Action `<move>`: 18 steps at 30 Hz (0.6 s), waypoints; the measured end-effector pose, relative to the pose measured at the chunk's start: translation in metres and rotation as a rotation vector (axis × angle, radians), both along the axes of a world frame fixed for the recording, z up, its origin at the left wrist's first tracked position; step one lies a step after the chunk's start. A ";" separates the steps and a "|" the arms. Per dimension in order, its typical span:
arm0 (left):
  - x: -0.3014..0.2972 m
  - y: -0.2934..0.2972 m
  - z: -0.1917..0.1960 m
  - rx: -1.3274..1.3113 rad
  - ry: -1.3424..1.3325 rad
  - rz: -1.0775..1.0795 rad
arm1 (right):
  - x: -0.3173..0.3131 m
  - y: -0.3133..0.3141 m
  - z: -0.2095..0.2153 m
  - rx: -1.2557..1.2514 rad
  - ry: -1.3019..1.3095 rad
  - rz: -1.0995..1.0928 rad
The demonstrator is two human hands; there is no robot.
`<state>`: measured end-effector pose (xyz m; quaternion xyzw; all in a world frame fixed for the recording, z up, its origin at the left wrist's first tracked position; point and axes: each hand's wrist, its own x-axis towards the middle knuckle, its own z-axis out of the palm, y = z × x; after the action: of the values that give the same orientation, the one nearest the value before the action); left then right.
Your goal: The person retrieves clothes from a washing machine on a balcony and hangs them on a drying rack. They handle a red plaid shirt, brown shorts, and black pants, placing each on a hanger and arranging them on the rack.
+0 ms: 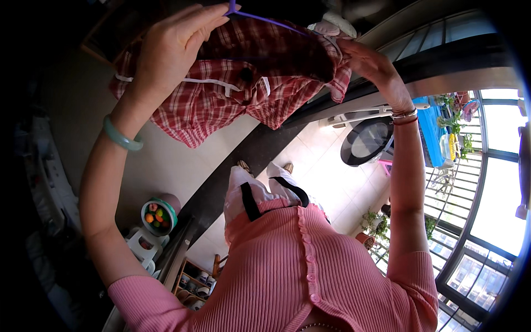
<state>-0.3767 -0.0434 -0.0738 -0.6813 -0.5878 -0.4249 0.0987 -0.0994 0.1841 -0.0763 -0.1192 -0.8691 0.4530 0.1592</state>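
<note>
Left hand (177,50) pinched the purple hanger (232,7) near its hook; right hand (376,67) touched the red plaid garment (202,108), grip unclear.

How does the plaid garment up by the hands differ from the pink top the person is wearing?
The plaid garment has red and pale checks, while the pink top is one plain colour with ribbing. The plaid garment hangs in loose folds by a purple hanger; the pink top is worn, fitted to the body. Both are clothing in reddish shades.
</note>
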 end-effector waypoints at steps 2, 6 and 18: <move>-0.005 0.002 0.007 -0.033 0.016 0.006 | -0.006 -0.005 0.004 0.203 -0.014 -0.012; -0.019 0.006 0.026 -0.130 0.081 0.057 | -0.030 -0.023 0.015 0.509 0.119 -0.133; -0.145 -0.011 -0.006 -0.227 -0.294 0.273 | -0.033 0.000 0.007 0.404 0.337 -0.484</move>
<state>-0.5215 -0.0539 -0.0798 -0.5329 -0.7268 -0.4332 -0.0086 -0.1323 0.1846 -0.0697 -0.2112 -0.8492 0.2344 0.4234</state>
